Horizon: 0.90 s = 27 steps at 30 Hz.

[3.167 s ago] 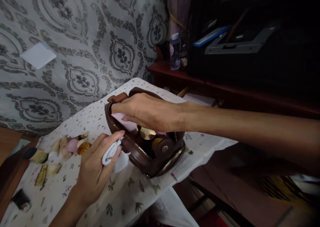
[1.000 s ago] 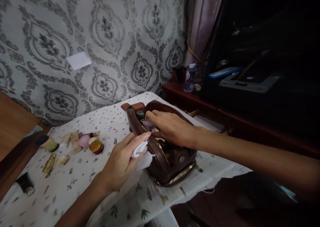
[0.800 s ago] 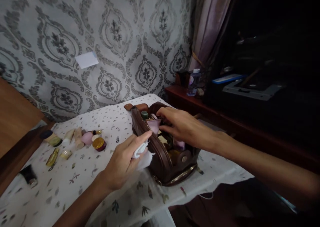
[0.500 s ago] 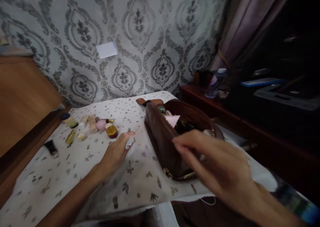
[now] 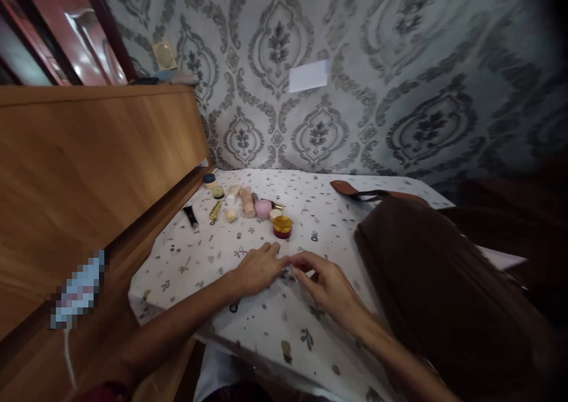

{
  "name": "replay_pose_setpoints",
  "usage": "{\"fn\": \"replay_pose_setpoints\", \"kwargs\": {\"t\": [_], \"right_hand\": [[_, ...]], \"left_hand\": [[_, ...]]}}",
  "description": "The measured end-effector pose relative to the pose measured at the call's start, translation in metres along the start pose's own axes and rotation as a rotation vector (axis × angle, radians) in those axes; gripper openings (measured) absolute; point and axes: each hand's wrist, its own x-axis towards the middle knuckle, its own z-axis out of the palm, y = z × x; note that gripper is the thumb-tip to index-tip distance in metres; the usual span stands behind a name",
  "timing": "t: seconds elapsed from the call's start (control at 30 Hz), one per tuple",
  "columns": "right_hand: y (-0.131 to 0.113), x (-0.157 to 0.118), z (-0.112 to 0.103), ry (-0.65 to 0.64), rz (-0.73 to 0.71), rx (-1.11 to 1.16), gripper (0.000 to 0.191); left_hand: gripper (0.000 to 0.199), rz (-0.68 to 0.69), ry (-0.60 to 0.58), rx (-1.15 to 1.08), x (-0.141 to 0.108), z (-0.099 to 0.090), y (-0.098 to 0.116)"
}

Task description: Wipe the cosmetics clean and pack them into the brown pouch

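My left hand (image 5: 258, 270) rests low over the patterned white tablecloth (image 5: 213, 295), fingers bent and closed. Its thumb meets the pinched fingertips of my right hand (image 5: 327, 284). Whatever lies between the two hands is too small and too covered to make out. Just beyond them sits a round jar with a gold lid and dark red base (image 5: 283, 227). A pink rounded item (image 5: 263, 208) and a beige tube (image 5: 247, 202) lie behind it. Right of my right hand stands a large dark brown bag (image 5: 412, 266), its inside hidden from this angle.
Farther left are a black tube (image 5: 190, 217), a small gold item (image 5: 215, 210) and a dark-capped jar (image 5: 209, 181). A brown strap (image 5: 377, 194) trails behind the bag. A wooden panel (image 5: 110, 148) borders the left side; a patterned wall (image 5: 319, 130) rises behind.
The view has swung left, so the bag appears farther right. My right hand has left the bag and come to my left hand. The white item earlier in my left hand is now hidden.
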Motion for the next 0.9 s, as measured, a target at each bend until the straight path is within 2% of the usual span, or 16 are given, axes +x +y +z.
{"fn": "replay_pose_setpoints", "kwargs": {"t": [0.13,0.23,0.43,0.53,0.63,0.73,0.9], "right_hand": [[0.023,0.035,0.031,0.033,0.189,0.220,0.035],[0.033,0.057,0.052,0.020,0.277,0.303,0.038],[0.038,0.081,0.077,0.016,0.236,0.287,0.039],[0.037,0.078,0.079,0.040,0.197,0.249,0.036],[0.034,0.072,0.076,0.041,0.159,0.221,0.034],[0.033,0.070,0.075,0.036,0.135,0.202,0.034],[0.037,0.068,0.077,0.020,0.083,0.124,0.036]], "left_hand": [[0.024,-0.169,0.007,-0.027,0.008,-0.001,-0.027],[0.028,-0.321,0.055,-0.046,0.011,-0.005,-0.051],[0.043,-0.734,0.242,-0.034,0.000,-0.022,-0.110],[0.047,-0.956,0.304,-0.022,-0.017,-0.026,-0.141],[0.044,-1.121,0.328,-0.033,-0.035,-0.023,-0.162],[0.048,-1.203,0.314,-0.094,-0.044,-0.017,-0.172],[0.048,-1.206,0.333,-0.221,-0.044,-0.017,-0.176]]}}
